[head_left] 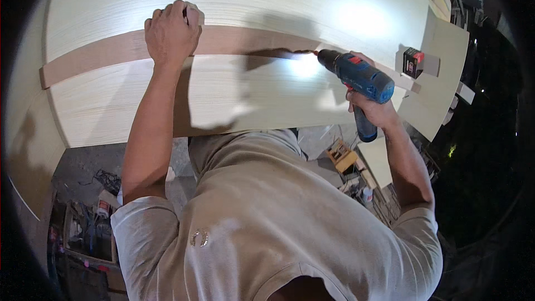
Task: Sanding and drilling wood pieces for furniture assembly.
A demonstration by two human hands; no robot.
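Observation:
My right hand (372, 103) is wrapped round the grip of a blue and black cordless drill (359, 75). The drill points left, its red-tipped front end close to a brown wooden strip (234, 40); whether it touches the strip I cannot tell. Its lamp throws a bright spot on the board beside the strip. The strip lies across a large pale wooden board (251, 92). My left hand (174, 33) rests over the strip further left, fingers curled in. Something small and pale shows beside its thumb, mostly hidden by the hand.
A small black and red box (413, 62) stands toward the board's right end, near another pale panel (448, 72). A pale upright panel (25, 117) rises at the left. Below on the floor are a tool crate (89, 231), a wooden box (341, 156) and scattered offcuts.

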